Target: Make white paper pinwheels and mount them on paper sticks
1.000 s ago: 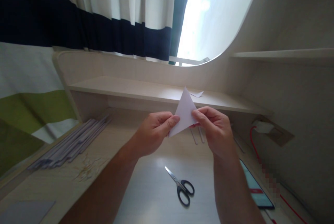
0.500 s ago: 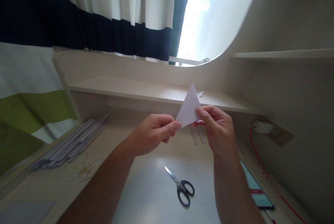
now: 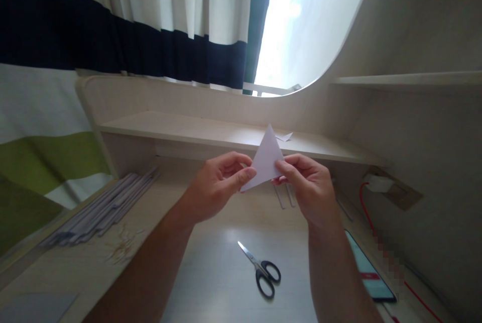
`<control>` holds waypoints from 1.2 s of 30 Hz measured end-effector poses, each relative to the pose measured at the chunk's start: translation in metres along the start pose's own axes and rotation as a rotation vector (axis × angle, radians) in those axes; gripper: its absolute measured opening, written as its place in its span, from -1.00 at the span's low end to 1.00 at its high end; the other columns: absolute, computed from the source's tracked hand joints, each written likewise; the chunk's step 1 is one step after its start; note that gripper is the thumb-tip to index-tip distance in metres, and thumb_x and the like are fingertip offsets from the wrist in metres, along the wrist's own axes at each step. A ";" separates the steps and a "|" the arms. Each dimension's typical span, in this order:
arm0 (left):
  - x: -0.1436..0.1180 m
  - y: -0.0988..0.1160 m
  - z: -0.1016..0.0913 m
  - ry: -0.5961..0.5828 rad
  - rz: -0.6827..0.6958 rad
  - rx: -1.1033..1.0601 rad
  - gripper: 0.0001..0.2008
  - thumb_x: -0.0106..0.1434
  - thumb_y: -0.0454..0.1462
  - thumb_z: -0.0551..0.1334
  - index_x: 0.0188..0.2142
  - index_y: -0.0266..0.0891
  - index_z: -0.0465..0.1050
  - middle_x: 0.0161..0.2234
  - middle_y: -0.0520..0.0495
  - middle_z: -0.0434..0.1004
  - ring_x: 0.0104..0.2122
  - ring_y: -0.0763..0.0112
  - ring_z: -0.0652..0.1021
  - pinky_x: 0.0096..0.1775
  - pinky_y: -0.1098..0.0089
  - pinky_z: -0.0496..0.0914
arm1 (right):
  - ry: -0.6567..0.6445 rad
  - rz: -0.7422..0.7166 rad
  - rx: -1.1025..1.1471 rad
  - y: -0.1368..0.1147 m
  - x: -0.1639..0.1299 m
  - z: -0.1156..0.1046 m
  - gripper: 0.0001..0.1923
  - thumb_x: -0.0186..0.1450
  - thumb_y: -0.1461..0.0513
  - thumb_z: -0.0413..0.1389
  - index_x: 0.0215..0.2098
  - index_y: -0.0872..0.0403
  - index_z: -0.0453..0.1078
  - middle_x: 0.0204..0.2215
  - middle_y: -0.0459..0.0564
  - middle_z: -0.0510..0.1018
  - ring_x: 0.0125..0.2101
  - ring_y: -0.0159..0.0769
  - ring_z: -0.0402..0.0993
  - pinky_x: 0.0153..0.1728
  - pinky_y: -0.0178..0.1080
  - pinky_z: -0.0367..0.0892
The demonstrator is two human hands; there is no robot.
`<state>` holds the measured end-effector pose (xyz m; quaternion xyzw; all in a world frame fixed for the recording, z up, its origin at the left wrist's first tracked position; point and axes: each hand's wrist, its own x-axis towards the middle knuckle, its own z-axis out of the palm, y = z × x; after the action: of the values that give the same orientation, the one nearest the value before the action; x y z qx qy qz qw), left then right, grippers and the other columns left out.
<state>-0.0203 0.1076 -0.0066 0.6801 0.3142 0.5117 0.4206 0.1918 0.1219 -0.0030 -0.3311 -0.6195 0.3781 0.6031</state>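
A white triangle of folded paper [image 3: 266, 154] is held up between both hands above the desk, its tip pointing up. My left hand [image 3: 224, 182] pinches its lower left edge, thumb in front and fingers behind. At the lower right edge my right hand [image 3: 307, 182] grips the paper, thumb on the front face. The fingers behind the sheet are partly hidden. Below the hands, scissors with black handles [image 3: 265, 277] lie on the desk, blades toward the far left.
Several rolled paper strips [image 3: 101, 210] are stacked at left, near some scattered thin sticks [image 3: 126, 245]. A paper scrap [image 3: 285, 137] rests on the shelf [image 3: 181, 129]. Two thin strips [image 3: 285, 196] lie behind my hands. A phone [image 3: 371, 270] and a plugged-in charger [image 3: 380, 184] are at right.
My left hand has shifted its hold from the triangle's lower left corner up along the left edge, its fingers less curled. The paper has moved slightly left and more of the scrap behind shows.
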 end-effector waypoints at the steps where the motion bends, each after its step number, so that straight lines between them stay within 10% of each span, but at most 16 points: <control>1: 0.001 0.000 0.003 0.049 0.016 -0.024 -0.72 0.34 -0.09 0.40 -0.08 -0.21 0.56 -0.34 0.00 0.63 -0.39 0.43 0.55 -0.36 0.47 0.40 | -0.022 0.004 -0.009 0.000 0.000 0.001 -0.79 0.28 0.10 0.41 -0.35 0.08 0.64 -0.50 -0.09 0.67 -0.52 -0.44 0.56 -0.43 -0.41 0.48; 8: 0.005 -0.006 0.010 0.240 0.072 -0.131 -0.82 0.32 -0.25 0.37 -0.10 -0.18 0.47 -0.42 0.09 0.54 -0.45 0.50 0.48 -0.44 0.53 0.28 | -0.098 0.030 0.076 0.002 -0.001 0.000 -0.74 0.38 0.03 0.31 -0.20 0.05 0.64 -0.43 -0.07 0.70 -0.49 -0.40 0.61 -0.45 -0.39 0.51; 36: -0.003 -0.001 0.011 0.000 0.085 0.050 -0.86 0.43 -0.18 0.27 -0.19 -0.20 0.46 -0.30 0.00 0.51 -0.32 0.41 0.50 -0.30 0.42 0.34 | -0.070 0.139 0.104 0.002 0.001 0.004 -0.53 0.04 0.20 0.50 -0.11 0.06 0.54 -0.45 -0.11 0.67 -0.51 -0.33 0.55 -0.52 -0.34 0.48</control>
<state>-0.0111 0.1023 -0.0098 0.7032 0.2980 0.5210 0.3813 0.1878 0.1231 -0.0045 -0.3283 -0.5952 0.4619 0.5698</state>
